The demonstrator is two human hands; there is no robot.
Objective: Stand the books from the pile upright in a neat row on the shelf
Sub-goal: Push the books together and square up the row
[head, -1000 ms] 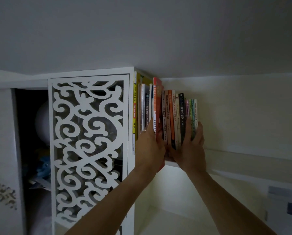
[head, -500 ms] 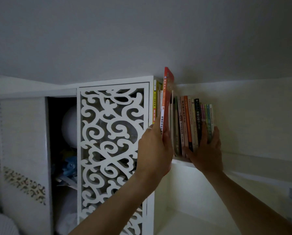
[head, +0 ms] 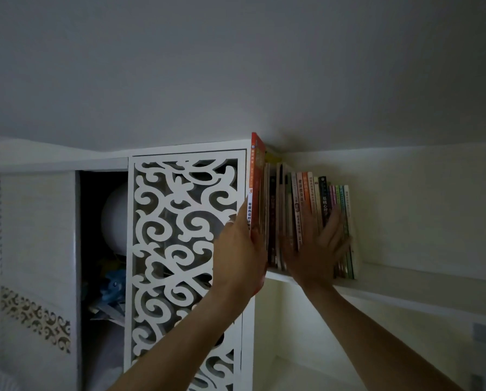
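Books (head: 315,218): they stand upright in a row on the shelf (head: 405,280), close together, at its left end by the cupboard.
Red book (head: 256,182): it is tall and stands upright at the left end of the row, out in front of the others and partly over the cupboard edge. It looks not yet pushed in.
Left hand (head: 241,258): its fingers curl round the bottom of the red book and hold it straight, likely to slide it in.
Right hand (head: 317,249): flat, with fingers spread, it presses on the spines. This likely keeps the row from tipping.
Cupboard (head: 185,249): white, with a curly cut-out door, just left of the books.
Next: I think the red book needs a gap.
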